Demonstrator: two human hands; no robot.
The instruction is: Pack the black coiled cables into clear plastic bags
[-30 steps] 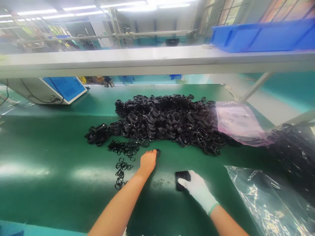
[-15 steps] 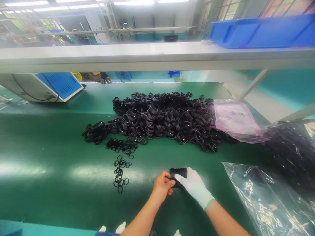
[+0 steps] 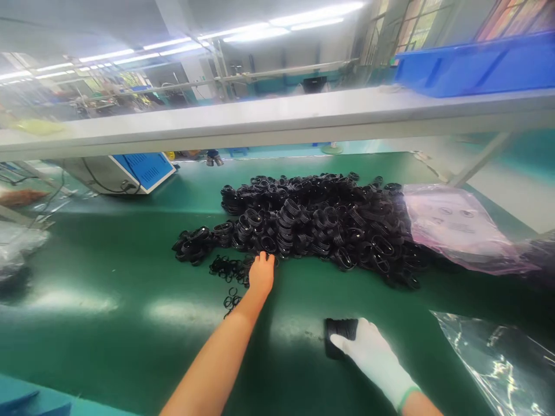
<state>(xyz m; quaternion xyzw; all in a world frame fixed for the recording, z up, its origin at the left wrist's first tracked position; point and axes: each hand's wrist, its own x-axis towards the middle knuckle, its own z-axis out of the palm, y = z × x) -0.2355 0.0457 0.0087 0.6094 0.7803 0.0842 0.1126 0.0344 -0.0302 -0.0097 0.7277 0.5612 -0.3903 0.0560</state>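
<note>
My bare left hand reaches to the front edge of a large pile of black rings. Its fingers are bent down and closed at a black ring there, whose edge shows beside them; the fingertips are partly hidden. Under and left of that wrist lie smaller loose black rings. My right hand, in a white glove with a green cuff, is closed around a stack of black rings lying sideways just above or on the green table. The thumb presses across the near side of the stack.
A clear plastic bag lies at the right front, and a pinkish bag rests against the pile. A white shelf spans above the table, with a blue bin on it. A blue-and-grey machine stands back left.
My left hand has left the stack and moved forward and left to the pile. My right hand still holds the stack. The view has tilted up and shifted left.
</note>
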